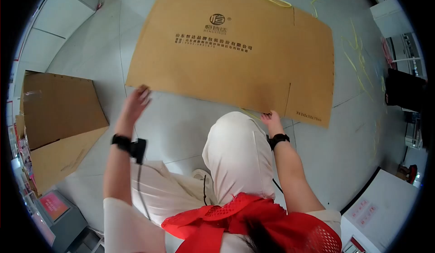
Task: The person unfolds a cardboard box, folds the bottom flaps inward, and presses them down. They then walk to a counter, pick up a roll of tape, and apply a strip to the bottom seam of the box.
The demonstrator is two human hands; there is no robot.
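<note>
A large flat brown cardboard sheet (pixel 213 72) with printed black writing and slits lies low over the floor in front of my bent knee. My left hand (pixel 136 103) is at its near left corner, fingers loosely bent with gaps between them, and the fingertips reach the edge. At the near edge, close to the right-hand slit, my right hand (pixel 273 118) has its fingers closed on the cardboard. A black strap circles each wrist.
An opened cardboard box (pixel 63 112) stands to the left. Yellow strapping strips (pixel 358 58) lie loose on the grey tiled floor (pixel 176 126) at the right and beyond the sheet. White cabinets (pixel 59 13) line the far left, and a white box-like unit (pixel 380 207) is at the lower right.
</note>
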